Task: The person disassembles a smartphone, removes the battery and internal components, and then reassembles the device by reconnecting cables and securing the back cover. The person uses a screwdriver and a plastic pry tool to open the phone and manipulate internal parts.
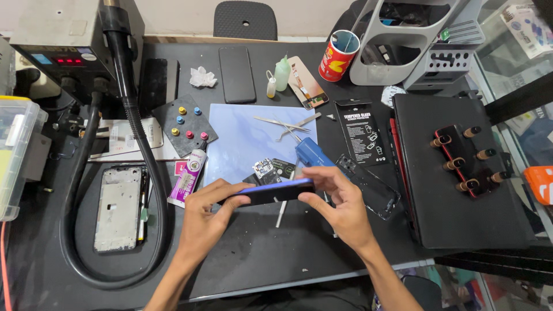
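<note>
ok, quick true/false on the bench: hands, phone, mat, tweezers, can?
1. Both hands, left hand and right hand, hold the blue phone. True.
2. The tweezers lie on the light blue mat. True.
3. The red can lies on its side. False: it stands upright.
4. The bare phone frame lies to the person's right. False: it lies on the left, inside the black hose loop.

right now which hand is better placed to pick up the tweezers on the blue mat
Right hand, probably: the tweezers lie on the blue mat above it, nearer than the left hand. Both hands grip the phone.
</note>
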